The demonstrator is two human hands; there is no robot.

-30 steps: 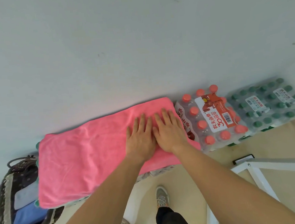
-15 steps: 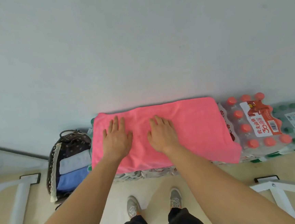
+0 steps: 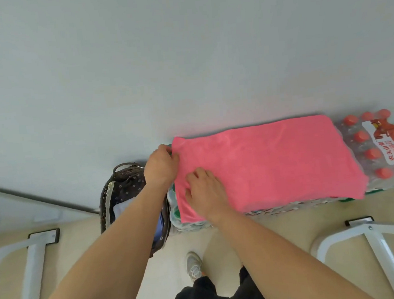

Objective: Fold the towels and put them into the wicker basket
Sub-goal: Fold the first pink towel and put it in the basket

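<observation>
A pink towel (image 3: 268, 164) lies spread flat on top of shrink-wrapped bottle packs against the wall. My left hand (image 3: 160, 168) grips the towel's far left corner with curled fingers. My right hand (image 3: 205, 192) pinches the towel's left edge nearer to me, fingers bent on the cloth. The dark wicker basket (image 3: 122, 177) stands on the floor just left of the towel, partly behind my left forearm. Inside it I see folded pale and blue towels (image 3: 121, 209).
Bottle packs with red caps (image 3: 382, 149) sit to the right of the towel along the grey wall. White metal frame legs (image 3: 32, 266) stand on the floor at left, and another frame (image 3: 370, 236) at right. My shoes (image 3: 194, 266) are below.
Both hands slid left across the towel from its middle to its left edge, where the fingers curled onto the cloth. The view shifted left too.
</observation>
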